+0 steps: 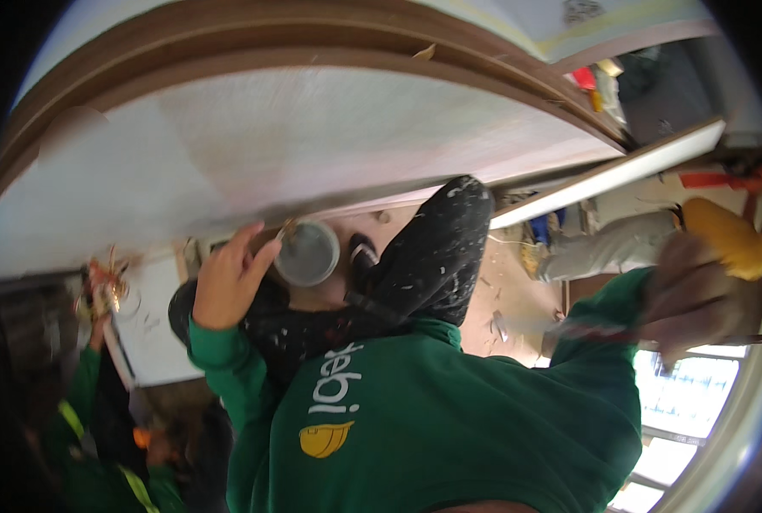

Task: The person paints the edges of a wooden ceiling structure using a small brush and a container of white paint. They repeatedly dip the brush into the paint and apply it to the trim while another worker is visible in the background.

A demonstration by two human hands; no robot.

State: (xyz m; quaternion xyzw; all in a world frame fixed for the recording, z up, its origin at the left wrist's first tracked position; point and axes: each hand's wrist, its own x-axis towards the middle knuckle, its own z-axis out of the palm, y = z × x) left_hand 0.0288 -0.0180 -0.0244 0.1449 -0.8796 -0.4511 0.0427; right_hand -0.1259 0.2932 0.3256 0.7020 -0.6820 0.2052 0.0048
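Right hand (693, 299) blurred, grip unclear; person in yellow top (727, 231) partly hidden behind.

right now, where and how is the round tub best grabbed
The tub is probably best pinched by its left rim, coming from the left. Its round mouth faces up, so the edge looks reachable with the thumb and fingers; the left hand is beside that edge, while a shoe sits near its right side.
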